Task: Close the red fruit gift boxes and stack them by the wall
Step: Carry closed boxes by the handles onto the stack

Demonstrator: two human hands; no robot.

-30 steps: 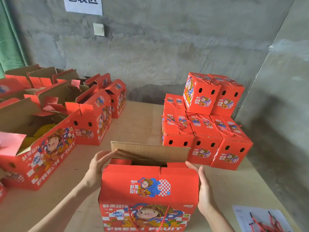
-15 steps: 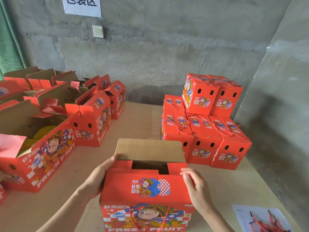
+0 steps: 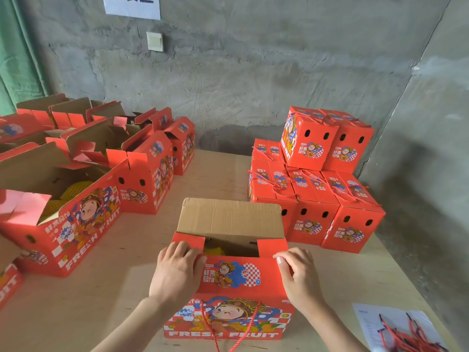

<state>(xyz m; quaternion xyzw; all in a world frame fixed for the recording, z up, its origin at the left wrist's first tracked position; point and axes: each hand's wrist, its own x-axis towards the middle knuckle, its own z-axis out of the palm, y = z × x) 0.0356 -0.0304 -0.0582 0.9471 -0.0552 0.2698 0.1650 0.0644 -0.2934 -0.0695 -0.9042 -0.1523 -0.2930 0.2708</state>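
On the table point(image 3: 121, 295), close to the near edge and about in the middle, stands the near box point(image 3: 233, 278), red with a cartoon figure and the words FRESH FRUIT on its front. Its near flap is folded down over the top. The far flap point(image 3: 229, 218) stands up and shows brown cardboard inside, so the box is not closed yet. A red cord point(image 3: 212, 326) hangs down its front.

The left hand point(image 3: 175, 273) lies on the left end of the near flap, its fingers only lightly bent and pressing on the cardboard. The right hand point(image 3: 299, 278) holds the right end of the flap: the thumb is on top and the other fingers curl over the right edge.

At the far right, next to the grey wall point(image 3: 253, 72), is the stack of closed boxes point(image 3: 312, 224), with two boxes on the upper level. On the left side of the table stand the open boxes point(image 3: 76, 219), and yellow net is visible inside one. At the near right corner lies a sheet of paper point(image 3: 368, 318) with loose red cords point(image 3: 406, 339) on it.
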